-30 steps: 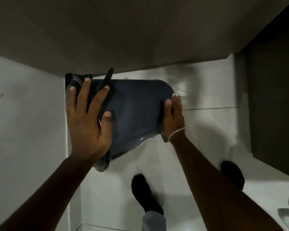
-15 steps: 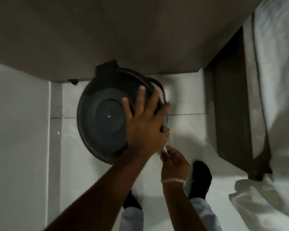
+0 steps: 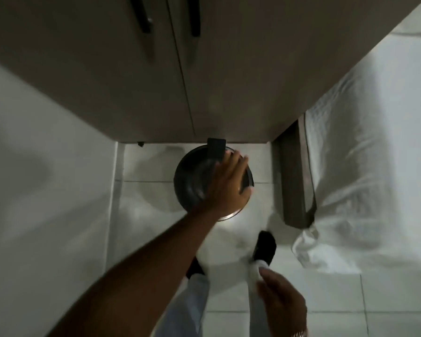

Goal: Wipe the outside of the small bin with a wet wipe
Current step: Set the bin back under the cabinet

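Here the left hand (image 3: 229, 188) rests on the upright bin's (image 3: 192, 181) lid.

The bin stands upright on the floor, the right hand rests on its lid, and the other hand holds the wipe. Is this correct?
Not quite. In the head view the left hand rests on the lid of the bin; the right hand holds the wipe. The bin does stand upright on the floor.

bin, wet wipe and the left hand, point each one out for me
bin (image 3: 192, 181): head view, on the dark lid left of the hand.
wet wipe (image 3: 254, 268): head view, on the white wad above the right fingers.
left hand (image 3: 229, 188): head view, on the back of the hand.
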